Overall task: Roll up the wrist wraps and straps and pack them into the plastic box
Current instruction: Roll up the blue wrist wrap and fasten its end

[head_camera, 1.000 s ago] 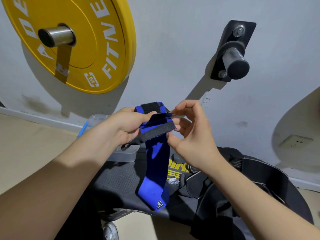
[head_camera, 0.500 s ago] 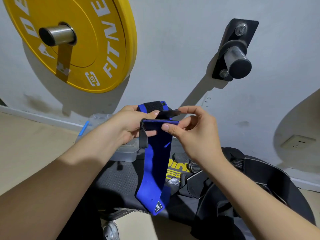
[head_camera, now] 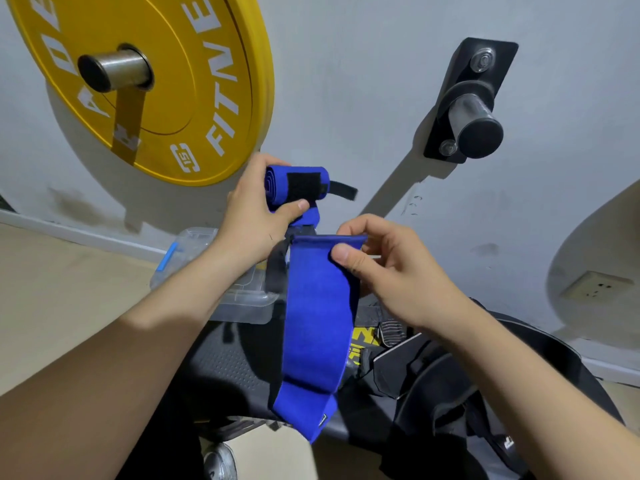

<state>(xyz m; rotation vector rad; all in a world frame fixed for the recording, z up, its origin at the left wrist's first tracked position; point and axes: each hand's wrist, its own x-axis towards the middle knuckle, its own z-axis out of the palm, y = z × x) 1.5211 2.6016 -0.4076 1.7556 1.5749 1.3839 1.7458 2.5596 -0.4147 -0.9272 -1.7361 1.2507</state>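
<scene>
A plate is hung at 11 o'clock over the bench. The roll, gripped by the left hand, is now raised. The wrap is pinched by the right hand.

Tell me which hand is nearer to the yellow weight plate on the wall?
Left. The left hand grips a rolled blue wrist wrap just below the yellow weight plate; the right hand pinches the hanging blue wrap lower down and farther right.

The left hand held a rolled wrist wrap above and left of the right hand, which pinched the top of a hanging wrist wrap. Behind them, the plastic box sat on a bench pad. A weight plate hung on the wall left of a peg.
</scene>
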